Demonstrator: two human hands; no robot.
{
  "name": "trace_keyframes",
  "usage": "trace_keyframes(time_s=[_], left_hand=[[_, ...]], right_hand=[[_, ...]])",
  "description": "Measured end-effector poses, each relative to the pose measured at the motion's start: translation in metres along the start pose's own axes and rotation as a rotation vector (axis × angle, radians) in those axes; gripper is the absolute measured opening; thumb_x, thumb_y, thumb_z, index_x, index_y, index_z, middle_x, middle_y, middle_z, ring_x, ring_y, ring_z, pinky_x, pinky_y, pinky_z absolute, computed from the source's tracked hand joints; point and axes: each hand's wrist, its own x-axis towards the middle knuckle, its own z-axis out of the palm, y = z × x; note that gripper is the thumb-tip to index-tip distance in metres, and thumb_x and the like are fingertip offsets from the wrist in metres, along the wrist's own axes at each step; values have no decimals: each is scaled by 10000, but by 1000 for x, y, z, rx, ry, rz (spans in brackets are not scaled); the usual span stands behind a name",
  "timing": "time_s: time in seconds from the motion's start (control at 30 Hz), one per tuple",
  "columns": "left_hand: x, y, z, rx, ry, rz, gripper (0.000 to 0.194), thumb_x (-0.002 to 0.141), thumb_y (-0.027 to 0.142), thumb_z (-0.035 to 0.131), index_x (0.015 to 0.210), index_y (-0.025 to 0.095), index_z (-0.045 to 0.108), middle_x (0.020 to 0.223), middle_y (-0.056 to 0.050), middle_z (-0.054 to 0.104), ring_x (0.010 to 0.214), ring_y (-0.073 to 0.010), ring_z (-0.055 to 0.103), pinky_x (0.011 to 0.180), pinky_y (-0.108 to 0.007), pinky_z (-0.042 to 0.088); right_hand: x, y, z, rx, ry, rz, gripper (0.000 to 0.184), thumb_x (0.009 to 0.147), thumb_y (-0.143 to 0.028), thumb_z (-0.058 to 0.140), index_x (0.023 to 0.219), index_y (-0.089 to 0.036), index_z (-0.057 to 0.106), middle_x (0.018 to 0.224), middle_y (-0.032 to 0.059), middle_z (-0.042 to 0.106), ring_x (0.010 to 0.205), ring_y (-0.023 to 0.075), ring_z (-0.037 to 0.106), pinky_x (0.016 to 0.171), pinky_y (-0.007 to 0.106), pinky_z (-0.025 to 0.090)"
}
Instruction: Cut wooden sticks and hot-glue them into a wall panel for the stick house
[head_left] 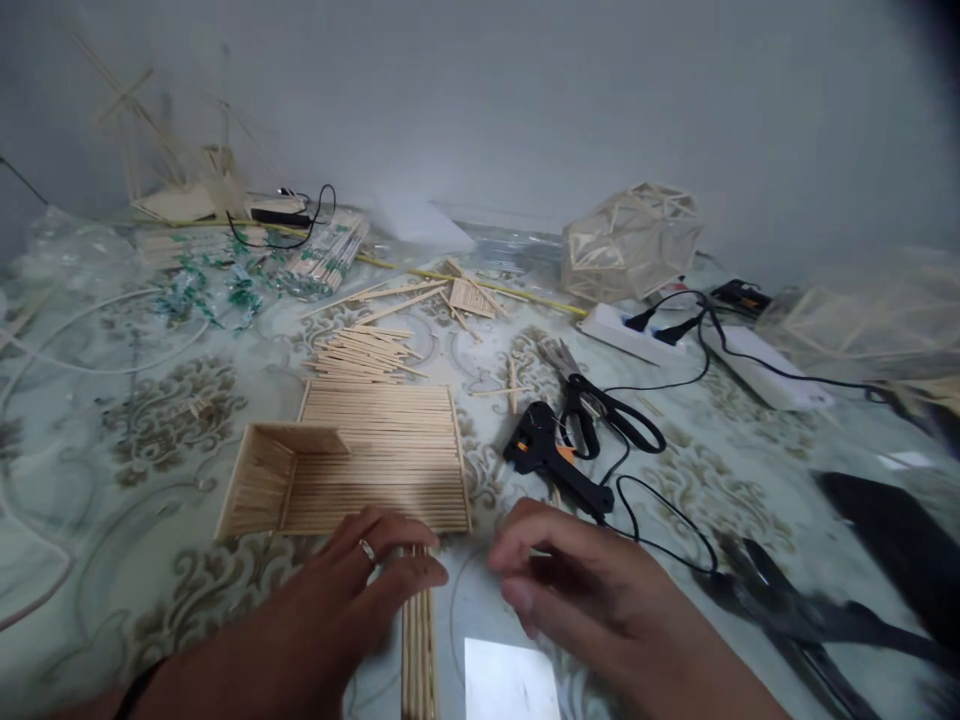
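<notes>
My left hand [367, 580], with a ring on one finger, reaches over a narrow strip of wooden sticks [418, 650]. Its thumb and forefinger are apart, near the front edge of a larger stick panel [382, 430]; whether they touch either piece I cannot tell. Upright stick walls [255, 480] stand at the panel's left corner. My right hand [577, 590] is to the right of the strip, fingers loosely curled, a gap between thumb and forefinger, nothing visible in it. Beyond it lie a black glue gun [551, 460] and black-handled scissors [600, 405].
Loose sticks [364, 352] are piled behind the panel. White power strips [630, 335] with black cables lie at the right, near a geometric stick frame [630, 245]. Black-handled cutters [810, 610] lie at the right front. Wrapped stick bundles [326, 250] sit at the back left.
</notes>
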Motion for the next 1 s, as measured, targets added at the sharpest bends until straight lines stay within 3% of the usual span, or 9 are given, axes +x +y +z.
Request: trace_keyframes(time_s=[0.2, 0.37, 0.5, 0.57, 0.63, 0.73, 0.8, 0.9, 1.0], left_hand=[[-2, -13, 14, 71, -54, 62, 781, 740, 223, 800, 1454, 267, 487, 1430, -136, 649, 1287, -345, 617, 1115, -524, 532], [-5, -17, 19, 109, -69, 57, 789, 730, 177, 779, 1461, 276, 499, 1452, -130, 653, 1295, -341, 620, 1126, -515, 540], [-6, -22, 24, 158, -19, 97, 754, 776, 196, 795, 1460, 294, 491, 1410, -124, 691, 1249, -329, 666, 1119, -492, 552], [-6, -24, 27, 188, -10, 94, 761, 773, 139, 780, 1458, 306, 493, 1400, -119, 703, 1247, -326, 676, 1116, -481, 555], [-6, -25, 29, 200, 8, 88, 777, 754, 114, 772, 1455, 306, 499, 1397, -122, 708, 1251, -333, 680, 1105, -473, 565], [-7, -24, 29, 189, 25, 79, 786, 732, 140, 782, 1452, 307, 512, 1401, -116, 708, 1255, -337, 684, 1103, -474, 573], [-7, -23, 28, 188, 34, 73, 785, 732, 122, 777, 1447, 313, 517, 1409, -105, 705, 1264, -330, 682, 1115, -477, 571], [-6, -20, 23, 154, 34, 76, 785, 745, 137, 805, 1447, 309, 501, 1420, -107, 693, 1282, -327, 673, 1113, -476, 582], [-5, -12, 16, 65, 32, 29, 880, 736, 201, 849, 1506, 307, 437, 1508, -137, 628, 1374, -351, 628, 1133, -506, 583]], right_hand=[[-1, 10, -5, 341, 132, -53, 193, 935, -400, 848, 842, -269, 742, 759, -41, 608, 636, 102, 540, 584, 210, 443], [2, 10, -5, 488, 246, -146, 244, 895, -410, 891, 798, -263, 722, 746, -33, 607, 665, 121, 573, 618, 226, 500], [7, 18, -16, 502, 448, -163, 159, 880, -434, 888, 939, -327, 787, 808, -5, 681, 812, 185, 695, 770, 302, 618], [8, 23, -23, 455, 540, -159, 203, 881, -448, 875, 1061, -381, 811, 877, 6, 751, 911, 224, 764, 889, 374, 655], [8, 25, -26, 407, 589, -174, 278, 912, -449, 833, 1188, -423, 803, 1088, 24, 825, 1132, 274, 787, 1075, 475, 618], [5, 20, -23, 379, 545, -227, 406, 994, -425, 725, 1399, -454, 716, 1510, 12, 723, 1501, 301, 593, 1280, 562, 444], [3, 18, -18, 375, 454, -227, 490, 1025, -404, 689, 1507, -472, 630, 1615, -2, 638, 1579, 288, 498, 1305, 572, 407], [0, 18, -12, 323, 415, -187, 444, 1044, -384, 683, 1479, -470, 657, 1594, -5, 659, 1538, 273, 554, 1260, 525, 485], [-1, 18, -9, 172, 467, -155, 247, 1057, -397, 687, 1284, -410, 782, 1370, 17, 807, 1301, 250, 750, 1094, 413, 629]])
